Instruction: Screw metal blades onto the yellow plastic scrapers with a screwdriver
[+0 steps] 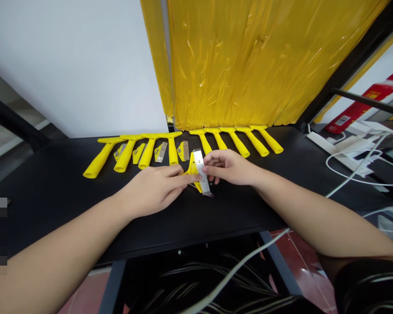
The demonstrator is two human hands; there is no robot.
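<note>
Near the middle of the table's front half, a yellow scraper head (193,168) with a silver blade (202,173) stands tilted between my two hands. Clear plastic film sticks out at both ends of the blade. My left hand (160,185) is closed on the yellow part, its index finger stretched across onto the blade. With thumb and curled fingers, my right hand (227,168) grips the blade's right side. Just behind lie more small scraper heads, one of them (184,151) with its blade facing right. Parts under my fingers are hidden.
Yellow tapered handles lie in a left row (100,162) and a right row (271,140) along the back of the black table (236,213). Yellow plastic sheeting (249,61) hangs behind. At right are a red bottle (363,102) and white cables (350,174); one cable crosses below the table edge.
</note>
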